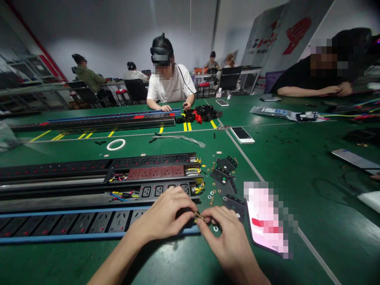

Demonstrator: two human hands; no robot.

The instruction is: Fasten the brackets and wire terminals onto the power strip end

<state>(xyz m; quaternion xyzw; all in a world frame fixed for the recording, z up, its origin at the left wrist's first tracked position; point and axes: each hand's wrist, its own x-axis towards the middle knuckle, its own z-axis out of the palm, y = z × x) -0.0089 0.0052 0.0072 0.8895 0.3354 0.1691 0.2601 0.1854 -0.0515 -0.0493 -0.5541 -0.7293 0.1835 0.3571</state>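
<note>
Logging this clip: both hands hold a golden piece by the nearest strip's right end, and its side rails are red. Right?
No: in the head view, the side rails of the nearest strip are blue. The left hand and right hand hold the golden piece there.

Left hand (170, 210) and right hand (223, 228) pinch close together.

Phone (263, 227) (obstacle) right of hands (227, 227)

Green table (285, 160), and there's the front blue strip (87, 224): black strips (89, 165) just beyond it, white ring (108, 145) farther beyond, brackets (222, 183) past its right end.
</note>
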